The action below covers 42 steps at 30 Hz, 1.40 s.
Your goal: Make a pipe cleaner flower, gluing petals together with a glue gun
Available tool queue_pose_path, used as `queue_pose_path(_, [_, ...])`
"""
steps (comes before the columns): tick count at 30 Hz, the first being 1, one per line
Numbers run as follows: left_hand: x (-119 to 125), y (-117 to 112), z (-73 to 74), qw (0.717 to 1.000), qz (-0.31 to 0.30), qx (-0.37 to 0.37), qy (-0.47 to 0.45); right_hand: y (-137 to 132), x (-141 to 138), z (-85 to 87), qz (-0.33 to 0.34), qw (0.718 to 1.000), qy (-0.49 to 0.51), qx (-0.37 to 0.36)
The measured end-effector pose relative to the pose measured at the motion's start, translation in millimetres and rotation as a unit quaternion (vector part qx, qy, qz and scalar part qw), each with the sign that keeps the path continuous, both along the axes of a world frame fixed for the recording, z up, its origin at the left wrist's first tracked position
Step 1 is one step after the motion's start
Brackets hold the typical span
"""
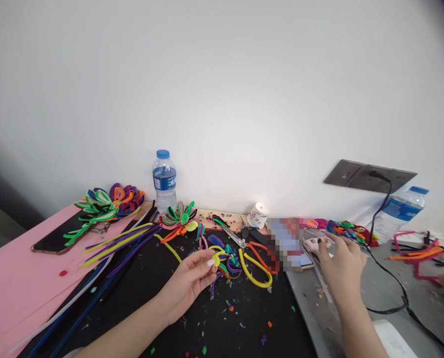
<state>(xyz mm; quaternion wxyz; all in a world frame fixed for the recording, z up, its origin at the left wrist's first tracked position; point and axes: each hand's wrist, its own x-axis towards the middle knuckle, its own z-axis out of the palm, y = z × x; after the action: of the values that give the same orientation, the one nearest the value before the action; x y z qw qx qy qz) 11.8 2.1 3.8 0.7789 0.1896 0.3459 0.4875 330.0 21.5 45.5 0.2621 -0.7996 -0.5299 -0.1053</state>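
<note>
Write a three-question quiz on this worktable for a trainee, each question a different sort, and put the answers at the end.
1. Multiple choice: what do the fingers of the person's left hand hold?
a) a bottle cap
b) a yellow fuzzy piece
c) a paper cup

2. True or false: the bottle near the middle of the back wall and the bottle at the far right both have blue caps.

3. Fill in the missing word: the dark phone at the left lies on a ____ surface.

Key:
1. b
2. True
3. pink
</note>
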Motion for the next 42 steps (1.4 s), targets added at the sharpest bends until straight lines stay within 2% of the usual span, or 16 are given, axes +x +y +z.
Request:
queue_pose_path(2, [0.4, -0.9, -0.1, 1.0, -0.013, 0.019, 0.019, -4.2, -32.7, 6.3, 0.084, 0.995, 0.004, 0.044])
queue_pose_path(3, [0.4, -1.1, -0.4, 0.999, -0.019, 0.03, 0.029, -6.5, -50.7, 7.9, 0.16, 0.986, 0.015, 0.047])
queue_pose_path(4, [0.3, -1.2, -0.6, 0.998, -0.024, 0.04, 0.037, -8.8, -68.7, 8.4, 0.276, 0.957, 0.062, 0.06])
queue_pose_path(6, [-0.1, -1.2, -0.6, 0.997, -0.029, 0.058, 0.051, -12.6, -101.6, 6.9, 0.425, 0.894, 0.128, 0.058])
queue_pose_path(9, [-0.2, -1.1, 1.1, 0.995, -0.025, 0.07, 0.062, -15.0, -133.9, 0.1, 0.502, 0.847, 0.171, 0.044])
queue_pose_path(13, [0.4, -1.4, 3.9, 0.994, -0.013, 0.078, 0.076, -15.2, -145.1, -14.7, 0.522, 0.833, 0.177, 0.051])
queue_pose_path(19, [-0.1, 0.3, 1.5, 0.992, 0.0, 0.094, 0.085, -21.3, -142.1, -32.9, 0.525, 0.837, 0.153, 0.03])
queue_pose_path(27, [-1.8, 2.3, -0.6, 0.989, 0.029, 0.101, 0.101, -25.0, -144.7, -39.3, 0.514, 0.847, 0.136, 0.004])
queue_pose_path(42, [-2.5, 6.2, -4.3, 0.988, 0.028, 0.106, 0.113, -31.3, -148.6, -45.6, 0.518, 0.845, 0.125, -0.039])
